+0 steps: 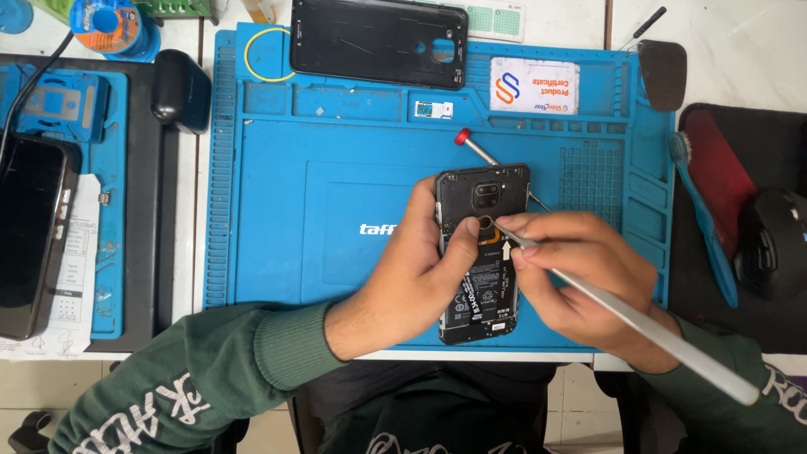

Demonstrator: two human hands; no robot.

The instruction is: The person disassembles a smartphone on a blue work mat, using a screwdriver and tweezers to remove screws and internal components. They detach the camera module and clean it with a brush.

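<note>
An opened black smartphone [482, 195] with its back cover off lies on a blue repair mat [336, 185], battery and camera module showing. My left hand [412, 277] grips the phone from its left side, thumb resting near a round orange part in the middle. My right hand [580, 273] pinches long metal tweezers [639, 324] whose tips touch the phone just right of that part. A screwdriver with a red cap [472, 145] lies under the phone's top edge.
The removed black back cover [378, 42] lies at the mat's top. A small card tray [434, 109] sits in a mat groove. A blue brush [704, 220] and black mouse [773, 244] are at right; another phone [29, 235] and a solder spool [108, 23] at left.
</note>
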